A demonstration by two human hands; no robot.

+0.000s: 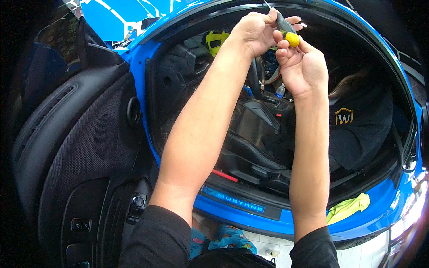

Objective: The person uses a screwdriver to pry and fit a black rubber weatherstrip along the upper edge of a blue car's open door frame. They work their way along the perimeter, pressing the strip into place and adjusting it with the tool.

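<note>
At the top of the view, both hands are raised to the upper edge of the blue car's door opening. Between them is a screwdriver (286, 27) with a dark grey handle, a yellow rounded end and a thin metal shaft pointing up and left. My left hand (257, 33) has its thumb against the handle near the shaft, and some of its fingers lie behind the tool. The yellow end rests in the curled fingers of my right hand (306, 67). The shaft's tip runs close to the door frame (223, 10), and I cannot tell whether it touches.
The open door (85, 147) stands to the left. Inside are a black seat (254, 125), another seat under a black cover (357, 138) and a water bottle (280, 91). A lime-yellow cloth (348, 209) lies on the sill, right of the lit sill plate (232, 202). A red strip (224, 175) lies nearby.
</note>
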